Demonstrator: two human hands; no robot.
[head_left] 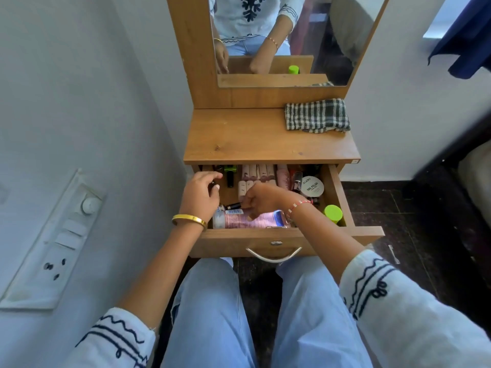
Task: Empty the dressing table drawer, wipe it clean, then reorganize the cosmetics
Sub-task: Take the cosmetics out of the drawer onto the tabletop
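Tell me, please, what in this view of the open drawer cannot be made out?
- Head view: the drawer's rear is hidden under the tabletop.
- The left hand covers the front left corner; its grip cannot be judged.
- The right hand covers part of the pink tube.
- Small bottle labels are too blurred to read.

Wooden dressing table (271, 136) stands against white wall (79, 88), daylight soft and even. Mirror (305, 35) in wooden frame rises from table's back edge. Left of table, white switchboard (53, 243) with dial, switches and socket sits on wall. Below and right of table, dark tiled floor (398, 221). Upper right of table, bright window (446, 17) with dark blue curtain (467, 43) hanging beside it.
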